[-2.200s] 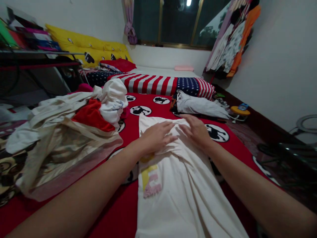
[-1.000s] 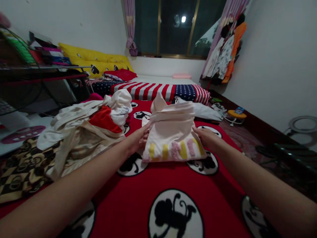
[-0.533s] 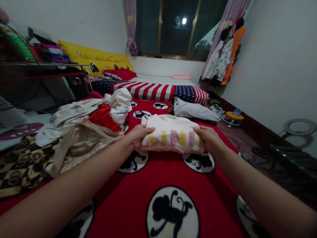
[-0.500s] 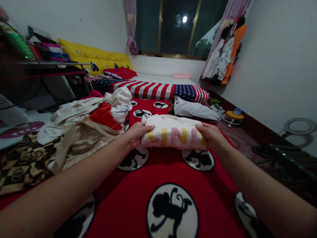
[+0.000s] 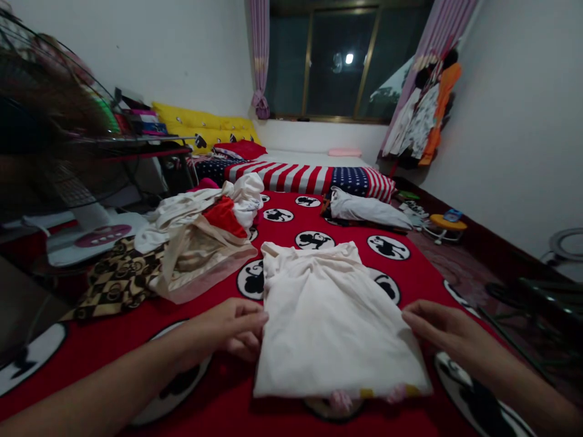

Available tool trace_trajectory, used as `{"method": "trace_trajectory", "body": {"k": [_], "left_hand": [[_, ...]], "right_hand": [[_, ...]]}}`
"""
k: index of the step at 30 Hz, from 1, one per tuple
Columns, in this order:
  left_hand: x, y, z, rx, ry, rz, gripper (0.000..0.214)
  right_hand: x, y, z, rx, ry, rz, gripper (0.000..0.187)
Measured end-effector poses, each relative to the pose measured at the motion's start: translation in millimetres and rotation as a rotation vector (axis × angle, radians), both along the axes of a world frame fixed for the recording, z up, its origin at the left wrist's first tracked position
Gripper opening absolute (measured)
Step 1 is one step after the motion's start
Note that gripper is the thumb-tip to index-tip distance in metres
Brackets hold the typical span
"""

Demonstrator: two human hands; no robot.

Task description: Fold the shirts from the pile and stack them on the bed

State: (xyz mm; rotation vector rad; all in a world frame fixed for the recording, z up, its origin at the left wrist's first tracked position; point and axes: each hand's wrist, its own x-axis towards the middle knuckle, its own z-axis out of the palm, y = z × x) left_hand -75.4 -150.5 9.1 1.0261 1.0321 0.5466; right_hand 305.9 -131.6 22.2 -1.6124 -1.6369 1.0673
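Observation:
A cream shirt [image 5: 330, 315] lies folded flat on the red blanket [image 5: 282, 413], its plain side up. Pink and yellow lettering [image 5: 359, 396] peeks from under its near edge. My left hand [image 5: 232, 331] is at the shirt's left edge, thumb on top and fingers curled under the cloth. At the right edge is my right hand [image 5: 435, 328], fingers stretched out with the tips touching the cloth.
A heap of cream, white and red clothes [image 5: 204, 227] lies left of the shirt, beside a black-and-gold patterned cloth [image 5: 116, 282]. A white bundle [image 5: 367, 209] lies further back. A fan [image 5: 54, 152] stands at left. Clothes hang on the right wall [image 5: 423, 121].
The shirt was held up as a small bundle between both hands with the lettering facing me. Now it lies spread flat and nearer, lettering underneath, with my hands at its side edges.

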Motion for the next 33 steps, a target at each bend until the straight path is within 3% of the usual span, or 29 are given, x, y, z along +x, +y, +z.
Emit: {"method": "trace_trajectory", "body": {"k": [4,6,9,13,17,19,23,29,33], "left_hand": [[5,38,11.2,0.047,-0.064,0.181,0.047],[12,54,14.9,0.115,-0.063,0.229,0.050],[26,67,16.6,0.215,-0.017,0.348,0.051],[38,69,9.2,0.347,-0.032,0.495,0.043],[33,68,-3.7,0.458,0.003,0.552,0.042],[27,69,-8.3,0.501,0.051,0.570,0.044],[20,71,-11.0,0.530,0.163,0.516,0.052],[24,61,-5.0,0.488,0.338,0.342,0.061],[31,50,-2.1,0.651,0.381,0.261,0.052]], "right_hand": [[-43,56,40.5,0.293,-0.115,0.116,0.030],[-78,79,48.6,0.404,-0.132,0.173,0.019],[-128,104,37.5,0.551,-0.232,0.222,0.007],[-163,117,-3.6,0.563,-0.136,0.349,0.019],[-164,110,-27.4,0.645,-0.138,0.507,0.034],[-160,105,-24.5,0.673,-0.200,0.540,0.035],[-152,103,-4.5,0.632,-0.234,0.549,0.011],[-146,98,17.5,0.660,-0.118,0.447,0.007],[-150,95,19.1,0.514,0.031,0.300,0.014]]}}
